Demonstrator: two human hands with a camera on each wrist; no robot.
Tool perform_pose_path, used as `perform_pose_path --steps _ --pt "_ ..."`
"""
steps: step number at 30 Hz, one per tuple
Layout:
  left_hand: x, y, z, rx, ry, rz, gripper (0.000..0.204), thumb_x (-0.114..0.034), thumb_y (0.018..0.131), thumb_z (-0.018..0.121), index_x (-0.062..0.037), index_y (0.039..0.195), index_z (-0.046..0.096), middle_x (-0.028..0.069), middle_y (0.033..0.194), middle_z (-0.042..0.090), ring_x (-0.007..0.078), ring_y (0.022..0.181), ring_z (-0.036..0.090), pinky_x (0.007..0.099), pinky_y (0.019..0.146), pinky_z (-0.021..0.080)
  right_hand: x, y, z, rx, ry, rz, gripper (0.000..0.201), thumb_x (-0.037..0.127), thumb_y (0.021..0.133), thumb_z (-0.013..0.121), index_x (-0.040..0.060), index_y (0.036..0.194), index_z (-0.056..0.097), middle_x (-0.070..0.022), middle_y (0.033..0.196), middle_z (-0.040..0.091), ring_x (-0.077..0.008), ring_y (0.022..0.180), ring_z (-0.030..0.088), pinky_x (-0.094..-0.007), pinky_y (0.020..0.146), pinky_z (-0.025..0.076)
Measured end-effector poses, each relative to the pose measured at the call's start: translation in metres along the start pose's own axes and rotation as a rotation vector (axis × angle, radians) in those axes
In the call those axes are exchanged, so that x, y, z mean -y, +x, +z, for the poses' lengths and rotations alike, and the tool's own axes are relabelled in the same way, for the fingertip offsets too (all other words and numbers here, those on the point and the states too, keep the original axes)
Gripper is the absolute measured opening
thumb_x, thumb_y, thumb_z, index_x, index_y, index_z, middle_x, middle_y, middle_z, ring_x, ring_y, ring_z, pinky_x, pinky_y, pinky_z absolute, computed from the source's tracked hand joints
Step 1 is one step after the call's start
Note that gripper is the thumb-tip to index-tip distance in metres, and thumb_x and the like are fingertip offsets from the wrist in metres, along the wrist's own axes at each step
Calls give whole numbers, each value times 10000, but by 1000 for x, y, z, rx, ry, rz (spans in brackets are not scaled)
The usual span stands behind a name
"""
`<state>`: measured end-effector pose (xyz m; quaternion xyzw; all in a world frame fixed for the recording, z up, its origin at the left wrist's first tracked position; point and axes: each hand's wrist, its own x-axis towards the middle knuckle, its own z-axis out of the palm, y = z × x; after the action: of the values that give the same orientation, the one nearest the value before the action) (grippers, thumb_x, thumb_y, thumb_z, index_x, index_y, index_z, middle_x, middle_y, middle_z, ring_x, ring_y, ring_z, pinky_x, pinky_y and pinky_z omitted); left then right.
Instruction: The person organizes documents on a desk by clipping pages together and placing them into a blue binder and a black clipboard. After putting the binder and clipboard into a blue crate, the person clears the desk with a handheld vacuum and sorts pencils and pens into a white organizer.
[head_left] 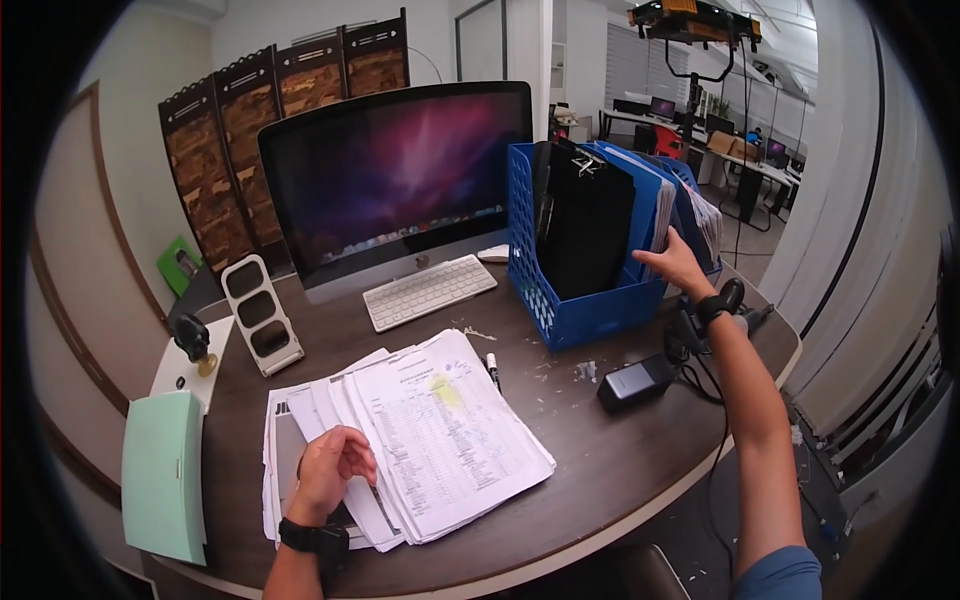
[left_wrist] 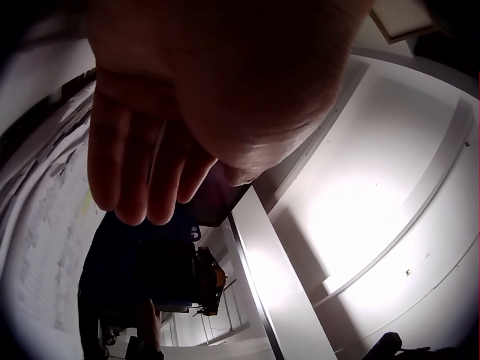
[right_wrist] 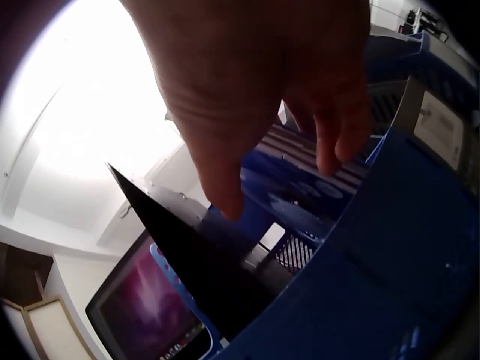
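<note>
My right hand (head_left: 682, 268) is at the blue file rack (head_left: 600, 318), its thumb and fingers straddling the front edge of a blue folder (head_left: 648, 200) thick with papers. In the right wrist view, the thumb (right_wrist: 225, 187) lies left of the folder's striped page edges (right_wrist: 300, 154), with the fingers on the right. A black clipboard (head_left: 590, 225) stands beside this folder in the rack. Over the paper stack (head_left: 450, 440), my left hand (head_left: 335, 470) hovers at the left side, fingers loosely bent and holding nothing. The top sheet carries a printed table and a yellow highlighted patch.
Behind the papers are a white keyboard (head_left: 430, 292) and a computer monitor (head_left: 400, 180). A black box-shaped device (head_left: 636, 384) and cables lie right of the rack. A three-slot stand (head_left: 262, 315), a mint-green case (head_left: 163, 478) and a black marker (head_left: 493, 370) are also on the desk.
</note>
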<state>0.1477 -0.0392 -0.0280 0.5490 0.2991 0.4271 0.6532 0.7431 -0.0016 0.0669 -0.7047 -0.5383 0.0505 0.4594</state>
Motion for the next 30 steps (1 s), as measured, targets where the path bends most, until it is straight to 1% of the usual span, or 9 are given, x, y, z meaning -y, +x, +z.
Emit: perform_pose_path --steps 3,6,17,18,21,25,26,27,30 --pt "-3 -1 0 33 -14 -12 442 -367 1030 355 15 949 563 129 767 635 194 639 631 305 607 539 -17 15 18 -223 -259 -194 565 420 824 668 -49 1114 547 -221 918 660 -287 815 696 -366 607 541" --pt "-4 -2 1 32 -2 -19 443 -372 1028 361 16 955 562 125 769 634 192 647 631 304 614 535 22 6 22 -137 -28 91 313 291 927 539 -14 954 601 -182 687 631 -303 560 666 -376 559 537" --pt "-9 -2 4 37 4 -4 390 -336 1023 388 14 980 556 118 788 629 185 651 625 296 613 531 98 -15 -107 -634 37 -161 521 474 935 561 51 632 540 -13 508 512 -122 394 485 -263 420 385" --pt "-9 -1 5 37 5 9 370 -326 1021 400 11 1002 551 114 799 627 181 653 624 292 608 529 85 -9 -124 -760 -16 -369 507 452 947 557 80 603 545 14 496 468 -116 394 433 -265 426 362" --pt "-17 -2 7 -28 42 44 288 -274 1007 457 -4 1078 527 99 850 615 166 666 619 284 598 525 139 -70 -138 -493 384 -397 353 295 992 521 158 672 577 59 510 426 -20 420 362 -203 415 264" --pt "-44 -3 22 -159 92 205 212 -150 956 556 -35 1131 522 74 1007 578 140 820 608 271 672 518 158 -108 -104 -439 482 -514 218 243 976 531 53 906 613 6 680 544 -35 494 445 -172 455 351" --pt "-48 -5 25 -179 150 306 226 -118 940 569 -39 1145 519 73 1036 569 140 866 598 267 719 509 214 -135 -65 -371 888 -135 250 276 948 563 29 963 603 -32 798 591 -70 560 523 -173 510 427" --pt "-52 -8 29 -196 210 405 249 -85 924 583 -42 1159 516 72 1065 559 139 912 587 262 766 500 188 -131 -61 -50 859 -132 266 313 911 603 49 939 597 -44 824 608 -109 618 570 -206 566 473" --pt "-61 -30 35 -135 650 567 420 -106 825 703 -32 1188 508 104 1169 512 204 1064 540 322 886 473 203 -177 24 131 800 -88 223 261 866 635 51 926 589 -40 789 598 -104 688 580 -236 615 483"
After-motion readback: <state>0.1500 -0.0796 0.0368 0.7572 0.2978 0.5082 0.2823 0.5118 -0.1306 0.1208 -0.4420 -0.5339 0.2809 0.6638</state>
